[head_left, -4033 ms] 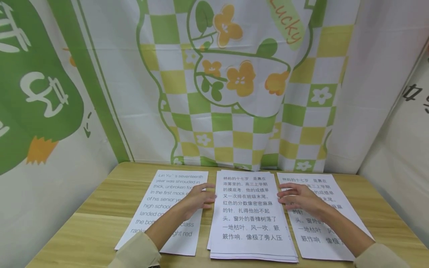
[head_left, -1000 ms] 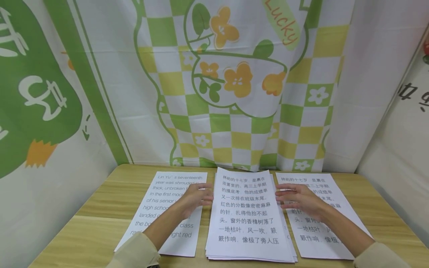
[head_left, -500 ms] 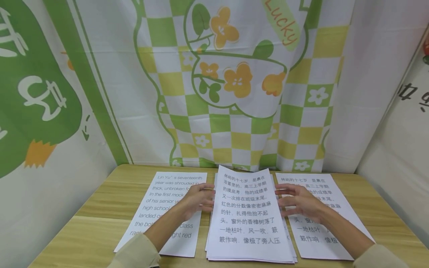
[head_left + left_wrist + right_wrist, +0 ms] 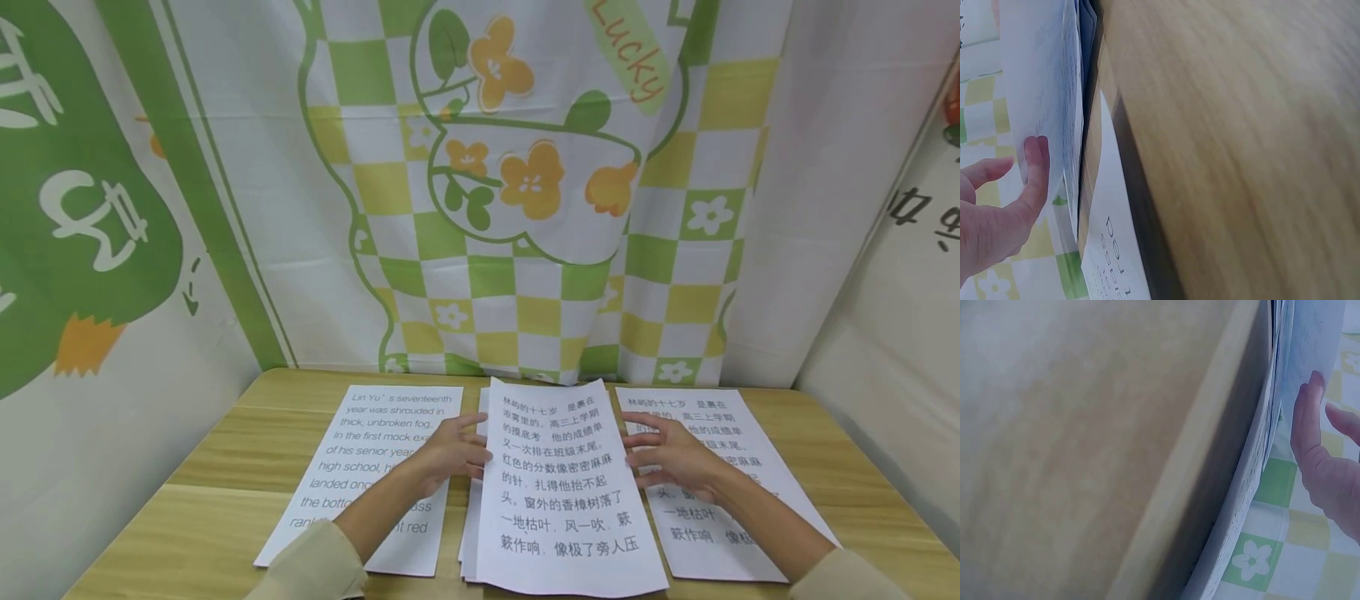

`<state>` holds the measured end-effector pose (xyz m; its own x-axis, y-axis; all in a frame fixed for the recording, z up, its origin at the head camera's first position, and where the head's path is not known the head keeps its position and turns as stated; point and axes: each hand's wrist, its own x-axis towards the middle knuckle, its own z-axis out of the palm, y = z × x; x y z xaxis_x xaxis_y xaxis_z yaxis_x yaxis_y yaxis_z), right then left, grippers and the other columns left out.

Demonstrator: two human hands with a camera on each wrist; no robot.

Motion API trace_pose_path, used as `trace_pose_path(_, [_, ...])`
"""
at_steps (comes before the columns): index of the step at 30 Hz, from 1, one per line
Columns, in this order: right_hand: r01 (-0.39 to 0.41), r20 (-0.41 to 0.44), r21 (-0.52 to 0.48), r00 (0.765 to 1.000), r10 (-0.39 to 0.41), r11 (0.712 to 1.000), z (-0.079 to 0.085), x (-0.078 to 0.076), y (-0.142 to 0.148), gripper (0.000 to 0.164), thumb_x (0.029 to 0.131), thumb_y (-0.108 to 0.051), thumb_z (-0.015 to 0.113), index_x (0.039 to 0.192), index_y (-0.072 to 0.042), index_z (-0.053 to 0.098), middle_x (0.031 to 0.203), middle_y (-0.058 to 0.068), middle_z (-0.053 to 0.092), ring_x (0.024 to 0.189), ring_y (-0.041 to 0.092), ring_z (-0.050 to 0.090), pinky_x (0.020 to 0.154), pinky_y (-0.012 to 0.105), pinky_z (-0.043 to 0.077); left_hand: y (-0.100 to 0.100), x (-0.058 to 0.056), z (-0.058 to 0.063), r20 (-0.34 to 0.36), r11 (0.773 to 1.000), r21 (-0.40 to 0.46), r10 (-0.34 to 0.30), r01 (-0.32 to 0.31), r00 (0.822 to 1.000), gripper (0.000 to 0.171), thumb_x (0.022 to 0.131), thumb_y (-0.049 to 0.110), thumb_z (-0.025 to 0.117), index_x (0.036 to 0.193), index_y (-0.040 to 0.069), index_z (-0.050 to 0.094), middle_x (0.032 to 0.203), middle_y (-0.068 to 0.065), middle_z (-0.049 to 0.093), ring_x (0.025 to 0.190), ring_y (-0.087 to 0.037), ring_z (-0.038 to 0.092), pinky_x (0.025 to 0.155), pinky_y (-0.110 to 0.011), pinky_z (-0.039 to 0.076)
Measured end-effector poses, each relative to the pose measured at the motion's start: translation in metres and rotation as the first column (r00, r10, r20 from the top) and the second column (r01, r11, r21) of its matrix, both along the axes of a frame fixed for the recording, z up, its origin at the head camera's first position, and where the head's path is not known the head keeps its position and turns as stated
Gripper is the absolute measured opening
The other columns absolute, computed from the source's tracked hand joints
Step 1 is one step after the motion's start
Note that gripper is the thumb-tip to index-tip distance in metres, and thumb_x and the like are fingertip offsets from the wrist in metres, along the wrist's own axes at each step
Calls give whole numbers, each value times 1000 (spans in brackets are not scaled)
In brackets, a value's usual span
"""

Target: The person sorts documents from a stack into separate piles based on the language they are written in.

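In the head view a printed sheet of paper (image 4: 562, 517) with Chinese text stands raised at its far end over a stack of sheets (image 4: 471, 542). My left hand (image 4: 446, 454) is at its left edge, and my right hand (image 4: 675, 454) at its right edge. Fingertips of the left hand touch the sheet's underside (image 4: 1035, 94) in the left wrist view, fingers nearly straight, thumb apart. The right wrist view has my right hand's fingertips against the sheet's underside (image 4: 1313, 337), the thumb likewise apart. Both forearms hide parts of the side papers.
A paper with English text (image 4: 405, 550) lies to the left on the wooden table (image 4: 195, 475). Another with Chinese text (image 4: 727, 562) lies to the right. Behind the table hangs a checked, flowered curtain (image 4: 517, 250), with cloth walls on both sides.
The top sheet has parted from the stack, shifted right and toward me, and bows more. Both hands have moved slightly right with it. Four seconds ago it lay flat on the stack.
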<state>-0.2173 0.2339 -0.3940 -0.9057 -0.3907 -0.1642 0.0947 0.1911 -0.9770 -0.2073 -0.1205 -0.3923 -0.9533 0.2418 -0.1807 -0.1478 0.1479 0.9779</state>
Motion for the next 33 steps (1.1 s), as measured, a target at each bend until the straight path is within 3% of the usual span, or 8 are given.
trace_pose_path(9, [30,-2,25,1000,-30,999,1,2,-1,82,89,8,67,159,7,25,139,32,51,99,26,71,81,42,65,7,2,1,3,999,30,-18,18,1000,77,83,-22,61,155,-7,37,137,-31,58,79,-23,70,71,-38,65])
trace_pose_path(24, [45,-20,51,999,-44,998,8,1,4,80,89,10,66,160,4,28,137,29,55,100,27,71,78,40,65,19,1,5,15,999,33,-17,16,1000,77,84,-21,63,155,-3,38,135,-28,60,77,-24,71,70,-40,66])
trace_pose_path(33, [39,-18,43,999,-38,998,8,3,13,81,89,9,64,160,4,26,135,27,56,103,26,69,84,42,64,28,1,4,27,999,40,-15,14,1000,77,84,-21,63,155,-2,39,134,-25,62,79,-25,73,70,-40,66])
